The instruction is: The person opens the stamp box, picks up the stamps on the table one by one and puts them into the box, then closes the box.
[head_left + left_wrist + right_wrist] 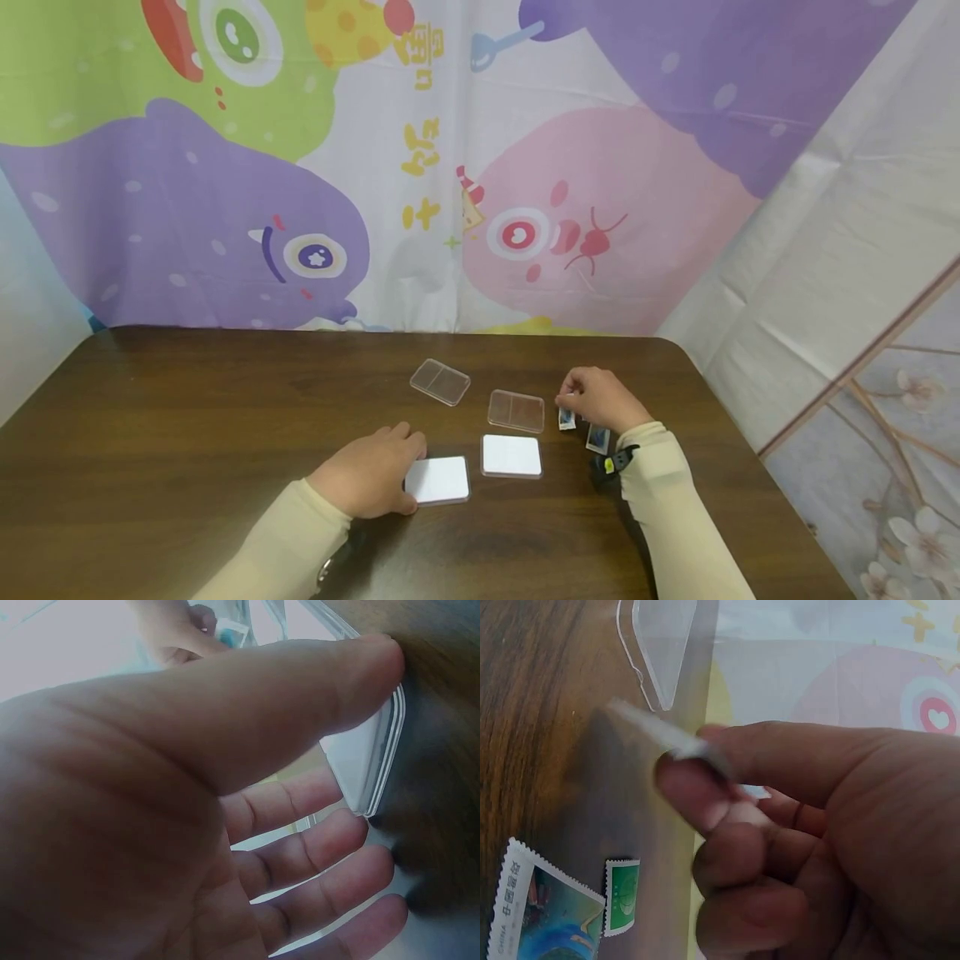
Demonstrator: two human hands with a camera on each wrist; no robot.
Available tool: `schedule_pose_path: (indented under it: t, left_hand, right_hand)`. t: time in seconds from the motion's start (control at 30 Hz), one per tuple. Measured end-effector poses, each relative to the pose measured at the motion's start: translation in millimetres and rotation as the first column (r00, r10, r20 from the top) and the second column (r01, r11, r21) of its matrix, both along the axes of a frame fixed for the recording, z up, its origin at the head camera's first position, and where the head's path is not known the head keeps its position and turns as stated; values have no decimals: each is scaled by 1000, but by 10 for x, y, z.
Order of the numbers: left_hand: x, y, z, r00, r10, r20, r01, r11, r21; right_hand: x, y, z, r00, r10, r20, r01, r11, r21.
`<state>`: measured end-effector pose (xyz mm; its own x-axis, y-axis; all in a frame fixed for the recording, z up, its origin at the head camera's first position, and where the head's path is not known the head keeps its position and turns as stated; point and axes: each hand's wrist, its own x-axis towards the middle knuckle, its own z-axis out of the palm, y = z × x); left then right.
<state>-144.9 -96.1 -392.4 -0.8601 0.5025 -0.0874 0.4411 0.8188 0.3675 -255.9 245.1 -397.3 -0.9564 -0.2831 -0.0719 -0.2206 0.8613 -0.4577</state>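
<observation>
My left hand (371,471) holds a clear plastic case (438,481) with a white insert by its left end, thumb on the near edge and fingers by the far one. In the left wrist view the corner of that case (360,757) shows between thumb and index finger. At the right, my right hand (603,398) pinches a small postage stamp (664,733), blurred and almost edge-on in the right wrist view. Below that hand lie a blue picture stamp (551,919) and a green stamp (622,896). The head view shows a stamp (597,439) beside the right wrist.
A second case with a white insert (512,455) lies between the hands. Behind it are two clear plastic covers, one nearer (516,411) and one farther left (440,382). All lie on a brown wooden table (225,400) backed by a cartoon-printed curtain (420,275).
</observation>
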Motion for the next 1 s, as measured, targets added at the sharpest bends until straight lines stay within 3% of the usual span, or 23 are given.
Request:
schedule_pose_path:
  t: [0.37, 1.0]
  left_hand:
    - [4, 6, -5, 1000, 8, 18, -8, 1000, 1]
    - [-1, 5, -1, 1000, 6, 3, -6, 1000, -3]
  right_hand:
    - [15, -12, 0, 991, -22, 135, 42, 988, -147]
    - [-2, 10, 12, 1000, -5, -12, 5, 1000, 6]
